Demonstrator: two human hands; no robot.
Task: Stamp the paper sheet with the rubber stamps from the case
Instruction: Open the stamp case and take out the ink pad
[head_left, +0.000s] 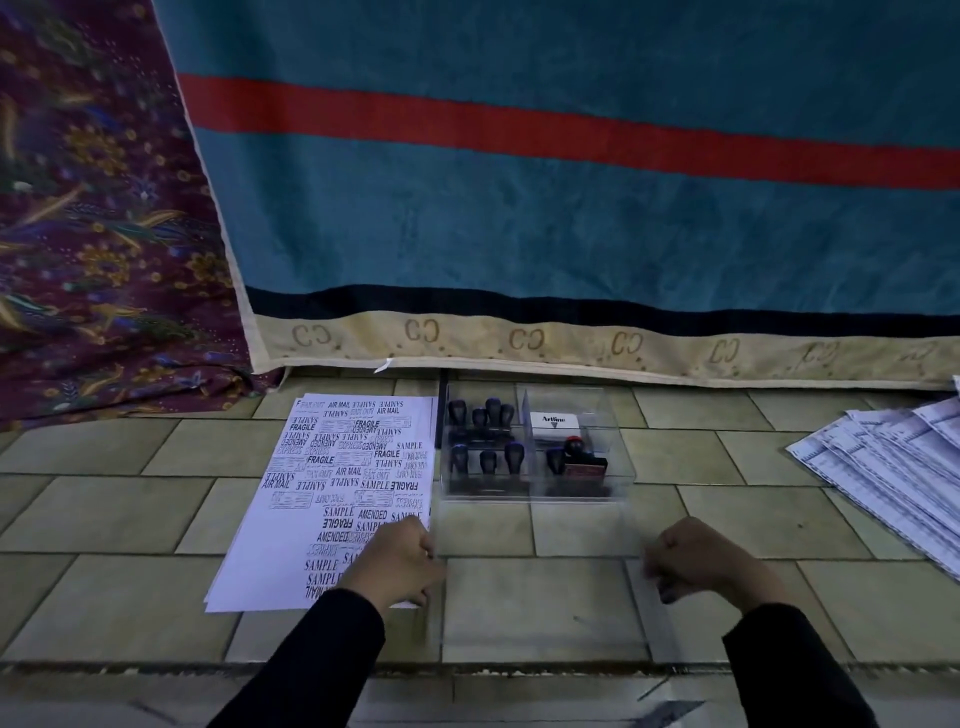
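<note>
Both hands are curled on the clear lid (540, 597). L hand (402, 561) grips its left edge and R hand (696, 564) its right edge, w/ fingers bent round the plastic. This lid is blurred and sits between the person and the case.

Behind all hangs a big teal blanket (571, 218) w/ a red stripe and a beige hem that repeats "CC". Left of it is a purple patterned cloth (93, 208). Below is the tiled floor (104, 499).

On the floor, the paper sheet (343, 493) lies just left of the case, already full of prints: SAMPLE, FRAGILE, AIR MAIL, FAX OUT, AMENDED, EXPRESS. Far right is a fan of printed pages (893, 462), text too small to read.

The transparent case (535, 496) has 2 compartments. Left one holds the dark-handled rubber stamps (493, 410), upright in 2 rows. Right one holds a white box (554, 426) marked "Artline", plus a red-topped stamp (582, 460) w/ one more dark handle beside it.
</note>
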